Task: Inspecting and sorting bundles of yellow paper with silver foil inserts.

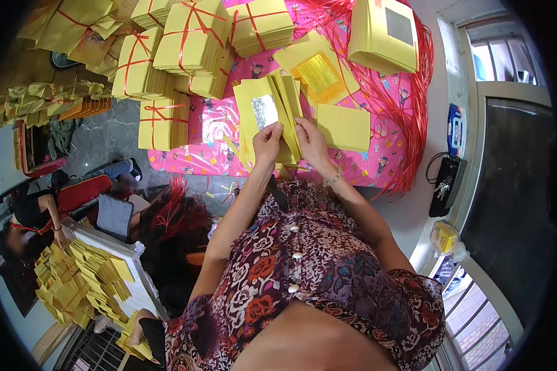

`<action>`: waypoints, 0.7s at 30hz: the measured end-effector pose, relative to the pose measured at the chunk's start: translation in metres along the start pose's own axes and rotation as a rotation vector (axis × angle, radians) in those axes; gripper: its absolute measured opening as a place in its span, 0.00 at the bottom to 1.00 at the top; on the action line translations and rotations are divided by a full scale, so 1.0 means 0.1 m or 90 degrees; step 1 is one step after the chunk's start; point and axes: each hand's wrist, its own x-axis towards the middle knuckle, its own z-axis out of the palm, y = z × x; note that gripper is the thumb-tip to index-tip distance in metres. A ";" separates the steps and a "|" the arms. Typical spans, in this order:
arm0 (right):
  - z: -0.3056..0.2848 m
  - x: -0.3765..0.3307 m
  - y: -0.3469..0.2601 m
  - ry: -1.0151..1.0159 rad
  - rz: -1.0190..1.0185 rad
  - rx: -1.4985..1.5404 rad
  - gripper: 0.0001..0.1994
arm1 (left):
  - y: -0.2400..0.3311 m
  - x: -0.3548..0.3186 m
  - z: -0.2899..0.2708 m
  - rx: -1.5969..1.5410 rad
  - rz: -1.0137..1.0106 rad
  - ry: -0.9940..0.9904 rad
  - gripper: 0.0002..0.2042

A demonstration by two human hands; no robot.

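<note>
Over the near edge of the pink table cover, both my hands grip a fanned bunch of yellow joss paper whose top sheet has a silver foil patch. My left hand pinches the front sheets just below the foil, thumb on top. My right hand is closed on the right side of the same bunch, where the sheets separate into several folds. A plain yellow stack lies right beside my right hand. Beyond it rests a yellow sheet with a gold foil square.
Bundles tied with red ribbon are piled at the far left. Long red strips hang along the table's right side, near a thick yellow stack. At lower left, other people's hands work by a white table with yellow paper.
</note>
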 end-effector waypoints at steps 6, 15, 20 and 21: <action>0.01 0.01 0.03 -0.002 -0.004 0.007 0.14 | 0.01 0.00 0.01 0.005 -0.012 0.007 0.14; 0.02 0.01 0.05 -0.012 0.030 0.022 0.14 | 0.01 0.00 0.01 0.003 -0.005 0.007 0.13; 0.01 0.01 0.03 -0.003 0.018 0.022 0.14 | 0.04 -0.02 0.02 0.002 -0.006 0.012 0.13; 0.01 0.00 0.02 -0.009 0.034 0.024 0.14 | 0.03 -0.02 0.02 0.002 -0.006 0.012 0.13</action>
